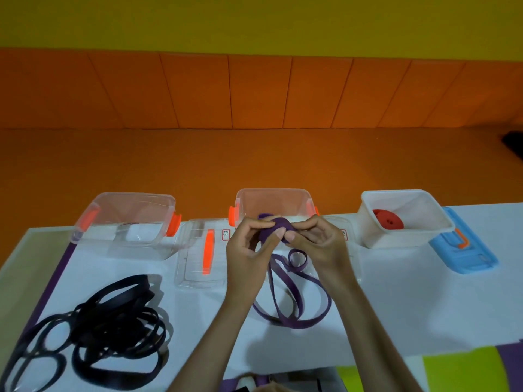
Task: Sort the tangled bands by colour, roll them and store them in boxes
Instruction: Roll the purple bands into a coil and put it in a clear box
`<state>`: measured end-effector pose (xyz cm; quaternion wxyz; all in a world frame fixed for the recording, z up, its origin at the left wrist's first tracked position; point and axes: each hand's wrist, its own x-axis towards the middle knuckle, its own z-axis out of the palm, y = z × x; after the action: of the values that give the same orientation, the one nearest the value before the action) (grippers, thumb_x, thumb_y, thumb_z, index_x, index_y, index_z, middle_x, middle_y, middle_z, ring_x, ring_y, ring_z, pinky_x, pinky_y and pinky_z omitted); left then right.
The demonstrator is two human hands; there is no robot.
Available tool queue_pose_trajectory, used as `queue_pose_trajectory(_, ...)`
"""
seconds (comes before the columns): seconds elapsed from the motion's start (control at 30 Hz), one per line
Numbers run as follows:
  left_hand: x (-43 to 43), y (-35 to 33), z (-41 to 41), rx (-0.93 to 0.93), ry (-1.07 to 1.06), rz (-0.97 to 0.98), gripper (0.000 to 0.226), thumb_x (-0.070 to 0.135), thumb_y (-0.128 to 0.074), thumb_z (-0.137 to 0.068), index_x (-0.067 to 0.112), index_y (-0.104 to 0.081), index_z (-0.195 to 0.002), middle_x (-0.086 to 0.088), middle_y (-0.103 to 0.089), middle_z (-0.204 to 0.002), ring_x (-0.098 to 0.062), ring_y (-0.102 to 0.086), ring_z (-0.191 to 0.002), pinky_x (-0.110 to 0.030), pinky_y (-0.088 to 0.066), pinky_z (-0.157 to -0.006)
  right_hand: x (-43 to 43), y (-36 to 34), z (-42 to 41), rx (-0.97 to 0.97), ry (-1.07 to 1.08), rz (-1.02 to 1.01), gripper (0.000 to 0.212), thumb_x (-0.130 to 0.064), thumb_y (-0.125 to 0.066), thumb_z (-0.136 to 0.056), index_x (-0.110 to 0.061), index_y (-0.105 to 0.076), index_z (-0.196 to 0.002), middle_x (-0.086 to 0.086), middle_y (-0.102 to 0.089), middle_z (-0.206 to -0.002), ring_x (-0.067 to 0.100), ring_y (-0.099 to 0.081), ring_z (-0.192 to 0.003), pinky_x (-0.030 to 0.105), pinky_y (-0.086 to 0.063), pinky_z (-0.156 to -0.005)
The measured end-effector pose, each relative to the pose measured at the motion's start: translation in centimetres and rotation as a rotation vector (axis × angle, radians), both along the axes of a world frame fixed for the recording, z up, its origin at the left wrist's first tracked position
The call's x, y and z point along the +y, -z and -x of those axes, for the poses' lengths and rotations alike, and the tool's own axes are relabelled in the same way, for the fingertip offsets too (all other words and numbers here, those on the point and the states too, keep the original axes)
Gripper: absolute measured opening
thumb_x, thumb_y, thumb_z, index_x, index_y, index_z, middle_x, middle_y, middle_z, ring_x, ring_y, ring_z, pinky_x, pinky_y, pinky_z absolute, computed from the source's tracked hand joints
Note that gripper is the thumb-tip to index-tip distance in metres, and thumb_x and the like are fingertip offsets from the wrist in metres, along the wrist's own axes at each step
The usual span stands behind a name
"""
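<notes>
Purple band (294, 325) is being wound into a roll (276, 225) just above the table (396, 292) before the middle box (273, 190), left hand (249, 250) and right hand (314, 244) both pinching it to keep turns tight, tail trailing below.

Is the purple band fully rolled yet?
Partly. Left hand and right hand grip the band at its rolled end; the rest lies looped on the table.

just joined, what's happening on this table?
The left hand and right hand pinch a partly rolled purple band just before the middle clear box; its tail lies loose on the table. A red roll sits in the white box. Black bands lie tangled at left, unrolled.
</notes>
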<state>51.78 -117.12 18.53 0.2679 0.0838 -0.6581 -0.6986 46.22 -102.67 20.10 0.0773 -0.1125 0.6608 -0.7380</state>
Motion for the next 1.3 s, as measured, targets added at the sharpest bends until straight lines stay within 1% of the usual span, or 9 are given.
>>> queue_pose_trajectory(0.07, 0.2, 0.2, -0.5, 0.02, -0.005, -0.004, 0.016, 0.013, -0.082, -0.091, 0.026, -0.076, -0.097, 0.008, -0.079, -0.109, -0.015, -0.074, -0.108, -0.018, -0.057, -0.089, -0.1, 0.1, -0.8, -0.022, 0.018, 0.021, 0.033, -0.034, -0.094, -0.074, -0.033, -0.077, -0.103, 0.006, -0.08, -0.104, 0.024, -0.078, -0.1, 0.028, -0.062, -0.083)
queue_pose_trajectory(0.2, -0.4, 0.7, -1.5, 0.035, 0.017, 0.096, 0.03, 0.012, -0.078, -0.094, 0.033, -0.079, -0.115, 0.014, -0.076, -0.118, -0.018, -0.07, -0.118, -0.022, -0.056, -0.098, -0.7, 0.5, -2.0, -0.124, -0.096, 0.192, 0.041, -0.019, -0.087, -0.086, -0.023, -0.074, -0.125, 0.013, -0.077, -0.118, 0.034, -0.075, -0.11, 0.037, -0.063, -0.09)
queue_pose_trajectory(0.43, -0.9, 0.9, -2.9, -0.001, 0.049, 0.236, 0.029, 0.018, -0.073, -0.098, 0.027, -0.076, -0.126, 0.016, -0.075, -0.124, -0.014, -0.069, -0.122, -0.026, -0.054, -0.103, -1.0, 0.2, -2.7, -0.171, -0.058, 0.154, 0.02, -0.025, -0.082, -0.085, -0.02, -0.081, -0.105, 0.013, -0.079, -0.109, 0.033, -0.078, -0.099, 0.036, -0.065, -0.08)
queue_pose_trajectory(0.57, -1.0, 0.5, -3.4, 0.017, 0.001, 0.197, 0.035, 0.025, -0.079, -0.093, 0.029, -0.074, -0.128, 0.015, -0.074, -0.124, -0.021, -0.069, -0.121, -0.031, -0.058, -0.101, -2.2, 0.1, -3.2, -0.159, -0.081, 0.177, 0.015, -0.028, -0.076, -0.095, -0.019, -0.08, -0.107, 0.016, -0.077, -0.113, 0.035, -0.075, -0.108, 0.042, -0.063, -0.091)
queue_pose_trajectory(0.67, -1.2, 0.3, -3.6, 0.036, -0.025, 0.239, 0.039, 0.023, -0.081, -0.092, 0.035, -0.074, -0.128, 0.015, -0.072, -0.124, -0.025, -0.068, -0.12, -0.035, -0.058, -0.1, -3.1, 0.0, -3.8, -0.212, -0.074, 0.196, 0.025, -0.035, -0.074, -0.094, -0.018, -0.079, -0.112, 0.016, -0.077, -0.115, 0.031, -0.074, -0.11, 0.044, -0.061, -0.098)
queue_pose_trajectory(0.8, -1.3, 0.8, -3.5, -0.01, -0.006, 0.21, 0.037, 0.013, -0.077, -0.095, 0.025, -0.075, -0.13, 0.015, -0.073, -0.121, -0.025, -0.068, -0.12, -0.044, -0.058, -0.102, -3.8, 0.3, -4.3, -0.317, -0.032, 0.237, 0.035, -0.038, -0.07, -0.092, -0.011, -0.077, -0.113, 0.014, -0.076, -0.113, 0.027, -0.071, -0.104, 0.045, -0.055, -0.098)
queue_pose_trajectory(1.07, -1.1, 0.4, -3.4, -0.024, 0.001, 0.204, 0.037, 0.02, -0.077, -0.096, 0.031, -0.073, -0.131, 0.013, -0.072, -0.121, -0.022, -0.067, -0.12, -0.03, -0.057, -0.1, -3.0, 0.2, -3.7, -0.245, -0.065, 0.197, 0.037, -0.034, -0.07, -0.093, -0.011, -0.076, -0.121, 0.019, -0.076, -0.119, 0.038, -0.073, -0.115, 0.04, -0.062, -0.093)
queue_pose_trajectory(1.17, -1.1, 0.2, -3.3, -0.035, 0.016, 0.252, 0.037, 0.021, -0.073, -0.099, 0.03, -0.071, -0.135, 0.015, -0.072, -0.119, -0.015, -0.066, -0.118, -0.022, -0.055, -0.098, -2.6, -0.1, -3.6, -0.171, -0.076, 0.139, 0.038, -0.032, -0.072, -0.095, -0.023, -0.072, -0.132, 0.012, -0.077, -0.121, 0.03, -0.076, -0.111, 0.039, -0.064, -0.087)
queue_pose_trajectory(1.3, -0.9, 0.3, -3.5, -0.019, -0.02, 0.374, 0.036, 0.013, -0.074, -0.098, 0.017, -0.073, -0.134, 0.001, -0.072, -0.118, -0.01, -0.065, -0.113, -0.012, -0.049, -0.096, -2.0, -0.6, -3.1, -0.034, -0.1, -0.054, 0.022, -0.027, -0.068, -0.101, -0.043, -0.08, -0.112, 0.0, -0.081, -0.101, 0.016, -0.079, -0.09, 0.025, -0.062, -0.068)
